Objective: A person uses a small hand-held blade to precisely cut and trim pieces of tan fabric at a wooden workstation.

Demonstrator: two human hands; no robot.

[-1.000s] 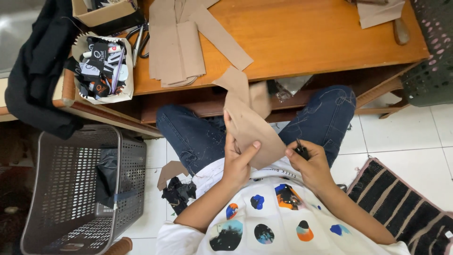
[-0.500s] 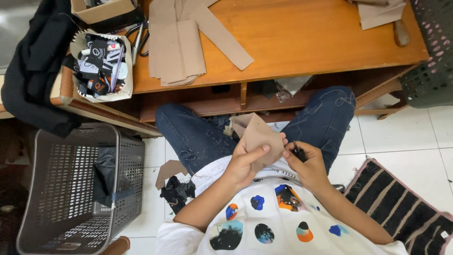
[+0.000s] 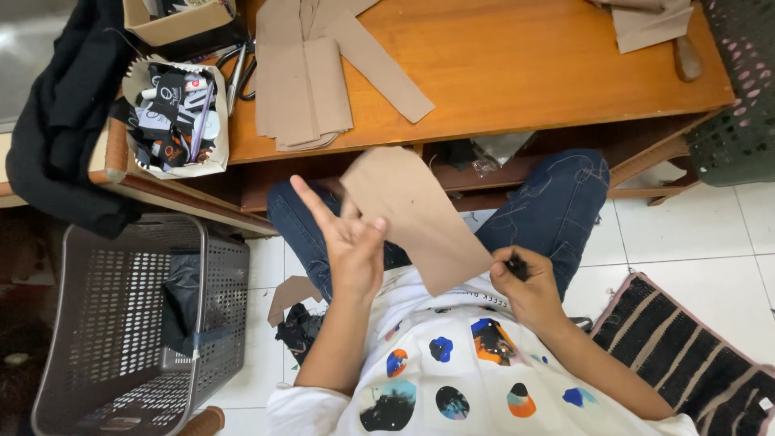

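Two hands work over our lap: our left hand [image 3: 353, 250] pinches a tan cardboard piece [image 3: 413, 216] with its forefinger splayed, and that light hold could let it slip, while our right hand [image 3: 529, 281] is clenched around a small black tool [image 3: 517, 265]. Nearby, a white paper tray [image 3: 216, 153] holds black-and-white tags, and a grey plastic basket [image 3: 105, 323] holds dark fabric.

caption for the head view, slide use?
Seated person's left hand lifts a brown cardboard piece while the right hand grips a dark pen.
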